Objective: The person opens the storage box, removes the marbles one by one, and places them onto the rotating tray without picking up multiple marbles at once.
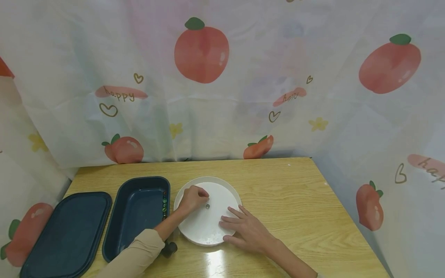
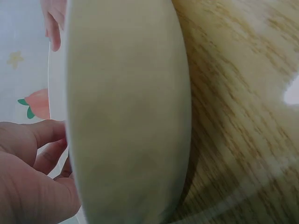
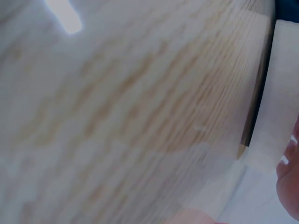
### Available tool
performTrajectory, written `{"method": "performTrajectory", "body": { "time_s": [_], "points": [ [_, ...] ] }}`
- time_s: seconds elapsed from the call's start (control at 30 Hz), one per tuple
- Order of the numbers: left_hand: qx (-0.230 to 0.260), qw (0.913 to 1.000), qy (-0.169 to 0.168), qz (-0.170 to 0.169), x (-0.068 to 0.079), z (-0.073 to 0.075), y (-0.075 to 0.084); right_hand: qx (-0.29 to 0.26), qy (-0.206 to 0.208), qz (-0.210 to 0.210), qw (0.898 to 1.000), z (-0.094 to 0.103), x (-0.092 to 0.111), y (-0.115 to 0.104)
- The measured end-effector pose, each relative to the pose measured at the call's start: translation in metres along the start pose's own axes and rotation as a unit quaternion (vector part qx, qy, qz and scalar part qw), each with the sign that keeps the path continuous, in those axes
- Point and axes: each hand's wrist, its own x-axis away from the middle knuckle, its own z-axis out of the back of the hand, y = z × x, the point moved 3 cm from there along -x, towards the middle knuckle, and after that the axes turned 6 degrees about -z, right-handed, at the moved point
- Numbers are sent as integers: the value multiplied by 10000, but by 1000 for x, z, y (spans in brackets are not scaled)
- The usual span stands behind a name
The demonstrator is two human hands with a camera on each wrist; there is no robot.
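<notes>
A round white tray (image 1: 198, 231) with a raised rim lies on the wooden table; its tall side wall (image 2: 126, 107) fills the middle of the left wrist view. Near its center shows a small grey round spot (image 1: 207, 206), too small to identify. My left hand (image 1: 192, 199) reaches over the tray from the left, thumb and fingertips brought together just above that spot. Whether anything is pinched there is hidden. With fingers spread and fairly straight, my right hand (image 1: 247, 231) rests at the tray's right edge. In the right wrist view its fingers (image 3: 288, 182) show beside the white wall.
Left of the tray stands a deep dark blue bin (image 1: 139, 210), with small green and reddish pieces (image 1: 165, 204) along its right side. A flat dark blue lid or tray (image 1: 69, 231) lies farther left. A black knob-like object (image 1: 169, 249) is below my left forearm. Printed curtains (image 1: 222, 116) surround the table.
</notes>
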Motion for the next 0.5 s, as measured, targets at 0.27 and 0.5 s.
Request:
{"method": "performTrajectory", "body": {
  "time_s": [0.27, 0.5],
  "points": [
    [-61, 10000, 38, -54, 1, -2, -1, 29, -11, -13, 10000, 0, 0, 0],
    [-125, 9998, 53, -111, 2, -2, 0, 9, -38, -13, 10000, 0, -1, 0]
  ]
}}
